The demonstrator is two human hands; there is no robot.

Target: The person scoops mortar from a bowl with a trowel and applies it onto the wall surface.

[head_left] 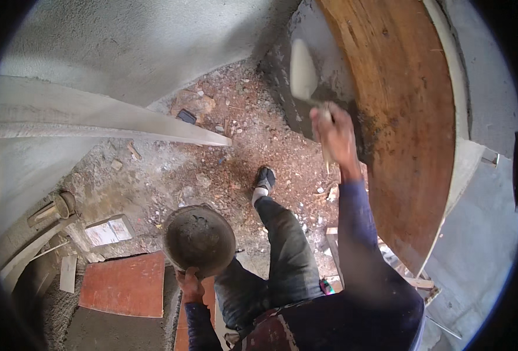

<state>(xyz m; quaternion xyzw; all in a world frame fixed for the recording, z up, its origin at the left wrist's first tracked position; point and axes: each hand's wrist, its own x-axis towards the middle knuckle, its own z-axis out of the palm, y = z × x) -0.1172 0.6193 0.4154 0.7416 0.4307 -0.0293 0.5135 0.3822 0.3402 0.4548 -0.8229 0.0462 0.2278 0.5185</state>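
Note:
My right hand (336,133) is closed round the handle of a trowel (303,70). Its pale blade points away from me, close to the grey plastered wall (329,55) beside a large wooden board; I cannot tell whether the blade touches the wall. In my left hand (191,285) is the rim of a round, dark mortar pan (199,241), held out low at my left. Grey residue lies in the bottom of the pan. The left fingers are partly hidden beneath the rim.
The brown wooden board (405,117) curves down my right side. A pale beam (124,120) juts in from the left over rubble-strewn ground (230,164). A reddish board (124,285) lies at lower left, near a white-faced block (109,230). My shoe (265,177) stands on the rubble.

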